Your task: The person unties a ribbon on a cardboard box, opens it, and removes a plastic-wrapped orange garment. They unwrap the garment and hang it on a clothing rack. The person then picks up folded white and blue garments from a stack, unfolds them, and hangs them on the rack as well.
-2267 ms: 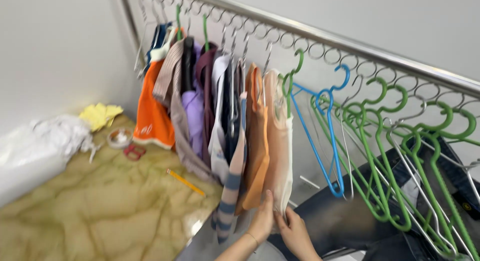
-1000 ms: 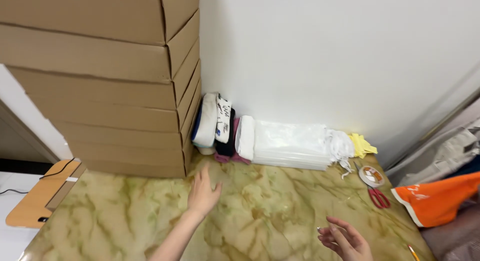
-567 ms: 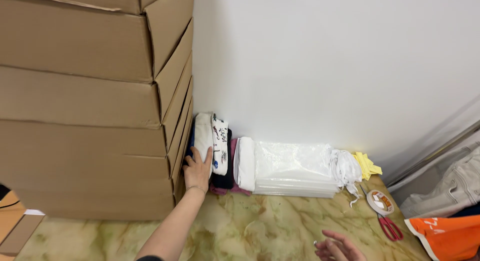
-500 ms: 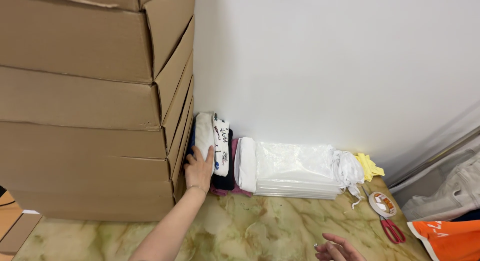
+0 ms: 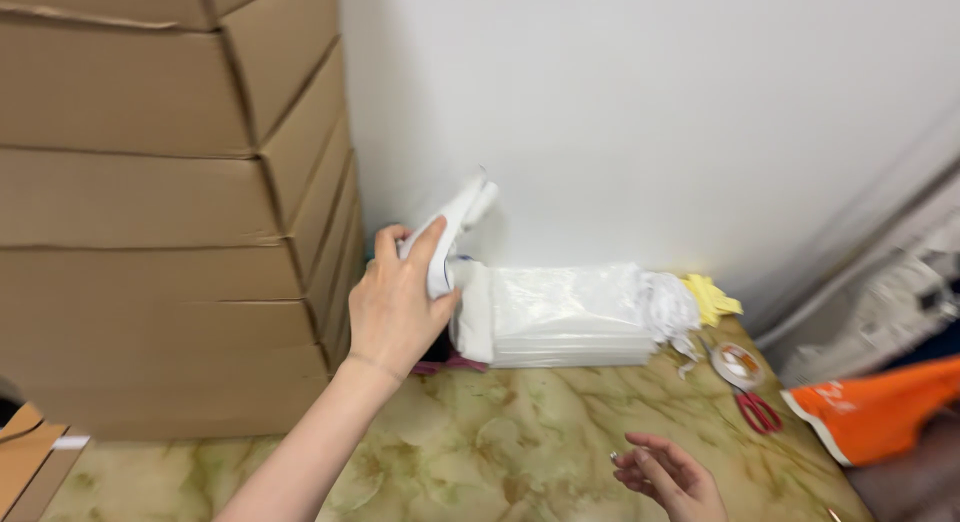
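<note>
My left hand (image 5: pixel 395 307) is shut on a white folded garment in a clear bag (image 5: pixel 455 227), lifted off the floor beside the stacked cardboard boxes (image 5: pixel 170 212). Behind my hand a dark and pink item (image 5: pixel 440 360) stays against the boxes, mostly hidden. A stack of white bagged garments (image 5: pixel 565 317) lies against the wall just right of my hand. My right hand (image 5: pixel 670 474) hovers low over the marbled floor (image 5: pixel 520 447), fingers loosely apart, holding nothing.
Crumpled white plastic (image 5: pixel 668 307) and a yellow cloth (image 5: pixel 712 297) lie by the wall. A tape roll (image 5: pixel 738 364) and red scissors (image 5: pixel 758 410) are on the floor at right. An orange garment (image 5: pixel 875 407) hangs at the right edge.
My view swung from the hanger rack to the boxes. My left hand reached the bagged garments by the boxes, gripped the white one and raised it. My right hand stayed low.
</note>
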